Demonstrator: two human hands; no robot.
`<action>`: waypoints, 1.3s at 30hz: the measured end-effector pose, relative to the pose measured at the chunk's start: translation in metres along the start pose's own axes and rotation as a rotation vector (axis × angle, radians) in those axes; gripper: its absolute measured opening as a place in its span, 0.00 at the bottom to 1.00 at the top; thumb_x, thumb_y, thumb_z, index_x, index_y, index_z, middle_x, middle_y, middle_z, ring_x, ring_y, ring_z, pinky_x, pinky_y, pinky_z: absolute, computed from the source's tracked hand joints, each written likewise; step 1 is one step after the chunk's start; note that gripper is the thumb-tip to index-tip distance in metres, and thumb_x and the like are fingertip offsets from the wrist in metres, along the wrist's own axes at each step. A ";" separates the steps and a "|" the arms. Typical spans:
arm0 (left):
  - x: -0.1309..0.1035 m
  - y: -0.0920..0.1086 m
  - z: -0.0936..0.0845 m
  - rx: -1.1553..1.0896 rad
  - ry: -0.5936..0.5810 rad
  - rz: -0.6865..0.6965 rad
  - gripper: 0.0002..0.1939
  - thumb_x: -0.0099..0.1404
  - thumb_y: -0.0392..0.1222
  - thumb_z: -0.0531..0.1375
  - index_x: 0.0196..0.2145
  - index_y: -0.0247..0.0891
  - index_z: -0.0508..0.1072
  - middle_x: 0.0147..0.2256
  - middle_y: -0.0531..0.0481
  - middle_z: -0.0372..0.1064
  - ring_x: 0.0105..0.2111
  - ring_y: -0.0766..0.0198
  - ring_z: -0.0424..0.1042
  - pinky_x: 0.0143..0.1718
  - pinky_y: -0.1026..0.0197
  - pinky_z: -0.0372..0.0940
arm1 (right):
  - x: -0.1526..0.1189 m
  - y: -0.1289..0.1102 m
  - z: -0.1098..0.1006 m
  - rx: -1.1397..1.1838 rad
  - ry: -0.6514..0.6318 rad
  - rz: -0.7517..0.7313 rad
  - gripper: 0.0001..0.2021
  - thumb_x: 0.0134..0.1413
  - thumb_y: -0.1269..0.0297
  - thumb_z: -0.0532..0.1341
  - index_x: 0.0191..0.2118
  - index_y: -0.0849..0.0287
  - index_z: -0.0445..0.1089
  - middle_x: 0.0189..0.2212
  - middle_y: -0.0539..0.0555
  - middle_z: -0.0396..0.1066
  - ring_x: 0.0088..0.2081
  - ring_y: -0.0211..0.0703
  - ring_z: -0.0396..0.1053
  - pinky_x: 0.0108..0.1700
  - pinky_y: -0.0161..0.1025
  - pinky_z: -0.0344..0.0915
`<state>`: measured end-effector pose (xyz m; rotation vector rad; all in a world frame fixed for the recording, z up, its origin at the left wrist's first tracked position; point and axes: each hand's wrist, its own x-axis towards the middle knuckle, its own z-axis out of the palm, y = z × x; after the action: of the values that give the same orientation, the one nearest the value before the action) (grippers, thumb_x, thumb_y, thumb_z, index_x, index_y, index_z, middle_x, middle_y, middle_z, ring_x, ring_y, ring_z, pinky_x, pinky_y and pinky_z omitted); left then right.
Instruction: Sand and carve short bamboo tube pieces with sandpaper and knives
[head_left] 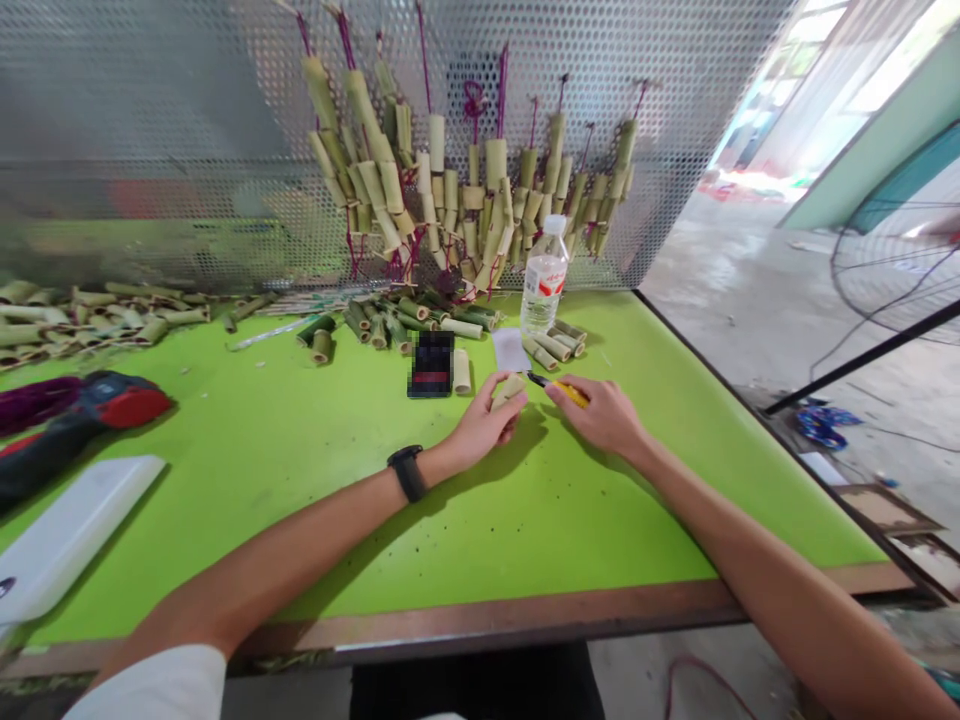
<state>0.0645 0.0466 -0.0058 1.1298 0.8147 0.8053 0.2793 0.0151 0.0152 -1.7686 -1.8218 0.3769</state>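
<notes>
In my left hand (486, 425) is a short pale bamboo piece (509, 390), gripped between thumb and fingers above the green tabletop (487, 530). My right hand (602, 412) closes around a yellow-handled utility knife (573, 394). Its dark tip points left, close to the bamboo piece; whether it touches I cannot tell. Just beyond my hands lies a white paper slip (511, 350). A loose bamboo tube (461, 371) stands beside a dark phone (431, 364), left of the paper.
A water bottle (545, 275) stands behind, near cut bamboo tubes (551, 347). Bamboo hangings (472, 200) on purple cords hang along the perforated metal panel (225, 130). At left lie a bamboo pile (90, 315), a red-and-black power tool (112, 400) and a long white object (79, 530).
</notes>
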 end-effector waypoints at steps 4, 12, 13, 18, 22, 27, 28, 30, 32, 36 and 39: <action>-0.001 -0.001 -0.001 0.009 -0.002 0.030 0.30 0.69 0.47 0.71 0.62 0.41 0.63 0.21 0.65 0.61 0.17 0.71 0.56 0.20 0.67 0.47 | -0.003 -0.005 -0.001 0.011 0.003 -0.033 0.33 0.69 0.35 0.54 0.43 0.60 0.84 0.25 0.55 0.76 0.23 0.43 0.65 0.29 0.39 0.56; -0.004 0.002 -0.001 -0.036 -0.029 0.047 0.41 0.62 0.36 0.72 0.67 0.43 0.58 0.23 0.66 0.60 0.18 0.72 0.56 0.21 0.67 0.48 | -0.009 -0.012 0.000 0.007 -0.203 -0.139 0.29 0.71 0.38 0.52 0.35 0.57 0.76 0.23 0.51 0.71 0.24 0.41 0.63 0.31 0.39 0.55; -0.004 0.002 -0.002 -0.041 -0.032 0.048 0.43 0.61 0.37 0.73 0.68 0.43 0.57 0.23 0.66 0.61 0.19 0.72 0.56 0.22 0.67 0.49 | -0.009 -0.012 0.001 0.009 -0.217 -0.147 0.29 0.71 0.38 0.52 0.35 0.57 0.76 0.23 0.51 0.71 0.24 0.41 0.63 0.32 0.39 0.55; -0.005 0.001 -0.004 -0.041 -0.045 0.035 0.47 0.59 0.42 0.77 0.67 0.45 0.55 0.26 0.65 0.62 0.20 0.72 0.59 0.23 0.68 0.51 | -0.009 -0.010 0.002 0.009 -0.275 -0.183 0.28 0.72 0.40 0.52 0.34 0.57 0.74 0.24 0.51 0.71 0.25 0.40 0.63 0.32 0.39 0.56; -0.005 0.000 -0.005 0.013 -0.054 0.059 0.45 0.61 0.46 0.78 0.64 0.45 0.54 0.24 0.67 0.58 0.20 0.72 0.57 0.23 0.69 0.51 | -0.009 -0.008 0.003 -0.005 -0.283 -0.187 0.28 0.71 0.39 0.51 0.34 0.58 0.74 0.23 0.51 0.70 0.24 0.40 0.62 0.31 0.39 0.55; -0.006 -0.002 -0.005 0.036 -0.069 0.099 0.45 0.61 0.51 0.78 0.62 0.44 0.53 0.22 0.68 0.55 0.20 0.72 0.54 0.22 0.69 0.50 | -0.009 -0.007 0.002 -0.003 -0.274 -0.197 0.29 0.72 0.38 0.51 0.35 0.58 0.75 0.22 0.51 0.70 0.24 0.41 0.63 0.32 0.40 0.56; -0.006 -0.002 -0.004 0.037 -0.071 0.102 0.45 0.61 0.52 0.77 0.62 0.44 0.53 0.22 0.68 0.55 0.20 0.72 0.54 0.22 0.69 0.50 | -0.009 -0.007 0.002 -0.001 -0.274 -0.202 0.29 0.72 0.38 0.51 0.35 0.58 0.75 0.22 0.51 0.69 0.24 0.41 0.63 0.32 0.40 0.55; -0.007 -0.001 -0.004 0.041 -0.076 0.106 0.44 0.61 0.52 0.77 0.62 0.44 0.54 0.23 0.68 0.57 0.20 0.72 0.54 0.23 0.69 0.51 | -0.009 -0.007 0.002 0.007 -0.280 -0.211 0.30 0.72 0.38 0.50 0.35 0.58 0.74 0.23 0.51 0.69 0.24 0.41 0.63 0.32 0.40 0.55; -0.007 -0.001 -0.004 0.047 -0.079 0.103 0.43 0.62 0.52 0.77 0.62 0.44 0.55 0.24 0.67 0.58 0.20 0.72 0.54 0.24 0.68 0.52 | -0.009 -0.006 0.003 0.019 -0.283 -0.218 0.30 0.72 0.38 0.50 0.34 0.58 0.74 0.23 0.51 0.70 0.25 0.41 0.63 0.32 0.40 0.55; -0.007 0.001 -0.004 0.063 -0.039 0.084 0.43 0.62 0.51 0.78 0.63 0.42 0.59 0.26 0.66 0.56 0.21 0.73 0.54 0.25 0.67 0.53 | -0.009 -0.005 0.005 0.059 -0.289 -0.225 0.30 0.73 0.37 0.50 0.34 0.59 0.75 0.23 0.51 0.69 0.24 0.40 0.62 0.31 0.40 0.56; -0.007 0.001 -0.004 0.079 -0.009 0.066 0.43 0.61 0.52 0.78 0.64 0.41 0.61 0.27 0.65 0.56 0.21 0.74 0.54 0.25 0.67 0.51 | -0.009 -0.006 0.006 0.080 -0.293 -0.221 0.32 0.73 0.37 0.50 0.35 0.59 0.75 0.22 0.50 0.68 0.24 0.40 0.61 0.30 0.39 0.56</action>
<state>0.0579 0.0422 -0.0048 1.2347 0.8108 0.8275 0.2706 0.0067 0.0116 -1.5000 -2.1473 0.6374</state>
